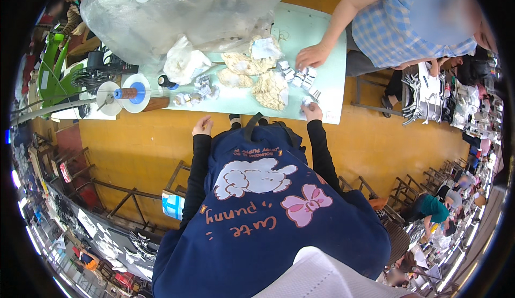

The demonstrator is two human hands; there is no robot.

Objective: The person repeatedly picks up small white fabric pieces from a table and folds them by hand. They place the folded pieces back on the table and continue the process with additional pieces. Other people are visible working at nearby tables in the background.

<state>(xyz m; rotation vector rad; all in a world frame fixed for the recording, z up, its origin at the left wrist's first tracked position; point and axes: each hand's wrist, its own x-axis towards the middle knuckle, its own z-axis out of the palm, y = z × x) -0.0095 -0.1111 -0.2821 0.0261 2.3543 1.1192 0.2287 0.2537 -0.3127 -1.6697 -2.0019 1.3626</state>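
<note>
Right fingers (307, 109): mine, at the near edge of the pale green tabletop (322, 35), against a small white piece (307, 100); I cannot tell whether they pinch it or merely touch it.
Left fingers (206, 120): mine, released and loosely curled just off the tabletop's near edge, nothing visible in them.
White piece: toward the tabletop's near right corner, just nearer me than a cluster of white-and-grey bundles (307, 78).
Co-worker's hand (315, 56): across from me, close beside those bundles; contact is unclear.
Cream bundles (270, 90): left of the white-and-grey ones.
Step in hand: I judge it to be one-handed handling of the small pieces; the next move calls for a sure pinch, clear of my co-worker's hand.
Apron lettering (241, 229): copper-coloured, upside down in this view, on navy cloth with a white cartoon animal and a pink bow.
Bundle print: too small to read.
Corner mark (329, 114): small dark writing on the tabletop, not legible.
</note>
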